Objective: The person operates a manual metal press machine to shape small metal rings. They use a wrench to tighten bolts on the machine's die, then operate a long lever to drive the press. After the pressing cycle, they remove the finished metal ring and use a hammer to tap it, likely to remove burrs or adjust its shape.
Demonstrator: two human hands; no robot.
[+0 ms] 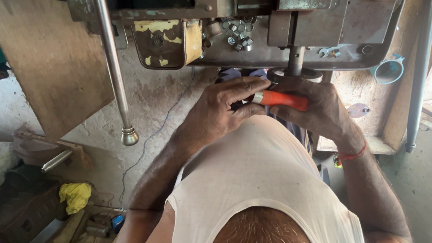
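Fingers of both hands half-hide orange tool.

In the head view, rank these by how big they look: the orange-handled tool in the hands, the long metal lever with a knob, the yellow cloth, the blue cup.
1. Long metal lever, by far the longest.
2. Orange-handled tool, partly hidden by the left hand and right hand.
3. Yellow cloth and blue cup look alike; distance makes ranking unsure.
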